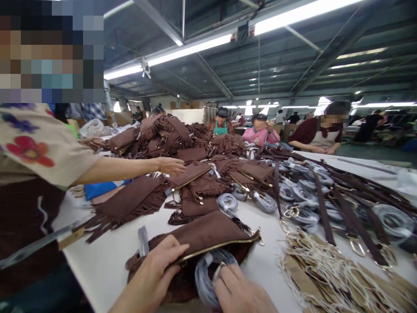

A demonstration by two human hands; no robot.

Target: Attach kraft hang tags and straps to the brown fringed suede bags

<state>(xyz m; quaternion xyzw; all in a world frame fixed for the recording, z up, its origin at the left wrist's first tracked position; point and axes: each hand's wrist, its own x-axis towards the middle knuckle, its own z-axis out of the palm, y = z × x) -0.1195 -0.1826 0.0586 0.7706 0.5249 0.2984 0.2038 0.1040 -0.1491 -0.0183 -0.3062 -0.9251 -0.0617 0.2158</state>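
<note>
A brown suede fringed bag (pixel 208 232) with a brass zip lies at the near edge of the white table (pixel 107 261). My left hand (pixel 156 271) presses on the bag's upper flap beside the zip. My right hand (pixel 241 293) grips a coiled strap wrapped in clear plastic (pixel 208 274) at the bag's open mouth, partly inside it. A small grey tab (pixel 143 240) sticks up just left of my left hand.
A co-worker at left in a floral top reaches a hand (pixel 171 166) over a heap of brown fringed bags (pixel 182 139). Wrapped strap coils (pixel 228 202), brown straps (pixel 339 208) and paper tags with strings (pixel 325 269) cover the right side. Other people sit at the far end.
</note>
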